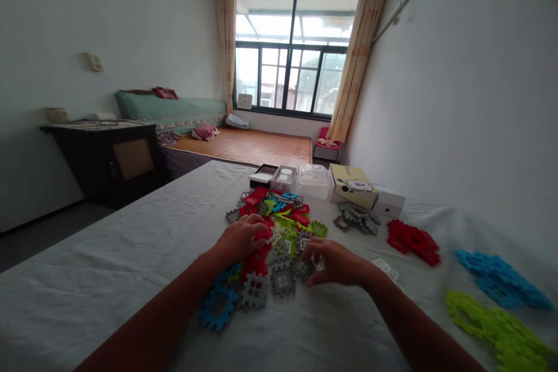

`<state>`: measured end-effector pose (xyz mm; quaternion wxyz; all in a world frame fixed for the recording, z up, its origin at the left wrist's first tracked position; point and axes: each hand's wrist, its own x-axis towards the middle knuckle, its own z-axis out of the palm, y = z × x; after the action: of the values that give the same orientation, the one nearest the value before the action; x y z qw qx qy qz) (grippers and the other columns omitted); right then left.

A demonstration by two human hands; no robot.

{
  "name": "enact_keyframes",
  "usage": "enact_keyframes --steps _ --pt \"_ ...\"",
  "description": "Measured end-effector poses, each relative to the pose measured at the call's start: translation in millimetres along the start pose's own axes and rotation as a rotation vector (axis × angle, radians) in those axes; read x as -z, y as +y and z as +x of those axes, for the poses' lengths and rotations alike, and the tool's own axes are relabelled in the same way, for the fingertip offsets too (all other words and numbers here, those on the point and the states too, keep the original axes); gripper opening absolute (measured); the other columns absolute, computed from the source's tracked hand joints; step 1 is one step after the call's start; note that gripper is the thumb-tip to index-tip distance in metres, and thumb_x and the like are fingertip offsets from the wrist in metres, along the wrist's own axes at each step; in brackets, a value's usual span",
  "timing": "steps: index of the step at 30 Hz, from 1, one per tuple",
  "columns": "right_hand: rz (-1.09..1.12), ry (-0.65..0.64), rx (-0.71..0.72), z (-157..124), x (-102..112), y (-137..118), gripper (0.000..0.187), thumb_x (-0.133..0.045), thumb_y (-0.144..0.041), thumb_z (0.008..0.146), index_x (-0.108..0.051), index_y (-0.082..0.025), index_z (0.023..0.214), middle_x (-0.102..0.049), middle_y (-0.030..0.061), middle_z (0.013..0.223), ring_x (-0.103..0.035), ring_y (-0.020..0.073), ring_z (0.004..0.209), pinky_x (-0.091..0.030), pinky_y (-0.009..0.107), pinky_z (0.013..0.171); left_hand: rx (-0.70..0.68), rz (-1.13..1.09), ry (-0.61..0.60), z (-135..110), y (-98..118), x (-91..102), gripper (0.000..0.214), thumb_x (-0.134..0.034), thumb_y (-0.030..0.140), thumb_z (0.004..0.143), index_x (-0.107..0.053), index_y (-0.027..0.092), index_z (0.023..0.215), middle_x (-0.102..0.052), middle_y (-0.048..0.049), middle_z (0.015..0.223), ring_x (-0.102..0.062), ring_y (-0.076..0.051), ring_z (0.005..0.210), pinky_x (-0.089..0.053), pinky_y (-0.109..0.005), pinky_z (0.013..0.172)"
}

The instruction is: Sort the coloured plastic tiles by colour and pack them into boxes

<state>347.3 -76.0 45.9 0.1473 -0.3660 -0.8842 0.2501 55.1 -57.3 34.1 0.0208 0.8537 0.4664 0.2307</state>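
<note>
A mixed heap of interlocking plastic tiles [279, 232] in red, grey, green, blue and white lies on a white cloth-covered table [131, 267]. My left hand [240, 238] rests on the heap's left side, fingers curled onto a red tile [263, 235]. My right hand [335, 261] lies on the heap's right side, its fingertips pinching at a grey tile [305, 269]. Sorted piles lie to the right: grey tiles [357, 218], red tiles [414, 240], blue tiles [501, 279] and green tiles [501, 331].
Behind the heap stand small boxes: a black one [263, 174], a white one [283, 177], a clear plastic container [313, 180] and a yellow cartoon box [352, 185]. A bed [244, 145], a dark cabinet [104, 157] and a window are beyond.
</note>
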Motion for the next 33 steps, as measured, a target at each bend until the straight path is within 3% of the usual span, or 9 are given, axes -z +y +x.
enact_keyframes --steps 4,7,10,16,19,23,25,29,33 --pt "-0.224 0.02 0.005 2 -16 -9 0.024 -0.076 -0.029 0.065 -0.065 -0.021 0.085 -0.062 0.0015 0.092 -0.056 0.0155 0.082 -0.04 0.025 0.07 -0.125 -0.081 -0.025 2 11 4.9 0.018 -0.056 0.029 0.087 -0.069 0.024 0.098 -0.065 -0.0038 0.103 -0.057 -0.02 0.098 -0.043 -0.029 0.087" --pt "-0.206 0.054 0.064 2 -13 -12 0.01 -0.066 -0.018 0.07 -0.064 -0.021 0.08 -0.062 0.0002 0.086 -0.056 0.0135 0.08 -0.039 0.023 0.07 -0.244 -0.18 -0.142 0 25 11.6 0.017 -0.058 0.032 0.086 -0.071 0.023 0.094 -0.068 -0.0031 0.092 -0.059 -0.017 0.088 -0.043 -0.026 0.082" --pt "-0.103 0.173 0.078 4 -2 -13 0.008 -0.057 -0.014 0.074 -0.062 -0.02 0.077 -0.061 -0.0008 0.077 -0.055 0.0111 0.071 -0.04 0.022 0.067 -0.349 -0.256 -0.264 -3 38 15.7 0.019 -0.066 0.037 0.08 -0.071 0.025 0.093 -0.068 -0.0019 0.09 -0.059 -0.017 0.085 -0.043 -0.023 0.077" --pt "0.219 0.452 -0.214 8 9 25 0.015 -0.052 -0.032 0.08 -0.055 -0.018 0.085 -0.053 -0.0042 0.062 -0.048 0.0095 0.054 -0.037 0.021 0.05 -0.462 -0.184 -0.355 -5 47 9.2 0.031 -0.076 0.04 0.068 -0.07 0.025 0.094 -0.066 -0.0018 0.08 -0.058 -0.019 0.08 -0.041 -0.026 0.074" --pt "0.43 0.483 -0.344 5 9 50 0.03 -0.052 -0.043 0.079 -0.053 -0.017 0.093 -0.048 -0.0072 0.057 -0.047 0.0097 0.047 -0.038 0.022 0.044 -0.458 -0.151 -0.372 -5 49 8.1 0.031 -0.076 0.034 0.067 -0.069 0.025 0.096 -0.067 -0.0013 0.081 -0.058 -0.019 0.081 -0.04 -0.026 0.072" --pt "0.527 0.495 -0.425 -4 20 72 0.041 -0.061 -0.049 0.072 -0.056 -0.016 0.094 -0.053 -0.0054 0.058 -0.05 0.0098 0.047 -0.044 0.023 0.044 -0.445 -0.184 -0.353 -7 52 9.4 0.026 -0.068 0.016 0.069 -0.069 0.025 0.094 -0.068 0.0002 0.08 -0.059 -0.018 0.08 -0.04 -0.025 0.073" --pt "0.571 0.615 -0.442 -9 30 85 0.039 -0.066 -0.046 0.068 -0.059 -0.016 0.093 -0.058 -0.0026 0.062 -0.055 0.0113 0.051 -0.049 0.025 0.049 -0.413 -0.179 -0.325 -9 52 9.1 0.03 -0.063 0.012 0.07 -0.07 0.026 0.094 -0.067 0.0001 0.079 -0.059 -0.018 0.078 -0.04 -0.024 0.072" --pt "0.687 1.03 -0.507 -16 46 120 0.031 -0.067 -0.039 0.066 -0.059 -0.02 0.089 -0.064 0.0028 0.073 -0.064 0.0173 0.065 -0.058 0.031 0.063 -0.361 -0.129 -0.301 -9 51 7.4 0.034 -0.058 0.011 0.069 -0.071 0.028 0.095 -0.067 -0.0009 0.079 -0.059 -0.018 0.073 -0.04 -0.024 0.066" --pt "0.699 1.169 -0.537 -20 52 144 0.028 -0.06 -0.033 0.067 -0.055 -0.02 0.091 -0.066 0.0069 0.082 -0.067 0.0204 0.078 -0.059 0.034 0.075 -0.353 -0.112 -0.302 -8 52 7.5 0.037 -0.057 0.009 0.069 -0.071 0.029 0.097 -0.066 -0.001 0.08 -0.059 -0.017 0.074 -0.04 -0.023 0.063"
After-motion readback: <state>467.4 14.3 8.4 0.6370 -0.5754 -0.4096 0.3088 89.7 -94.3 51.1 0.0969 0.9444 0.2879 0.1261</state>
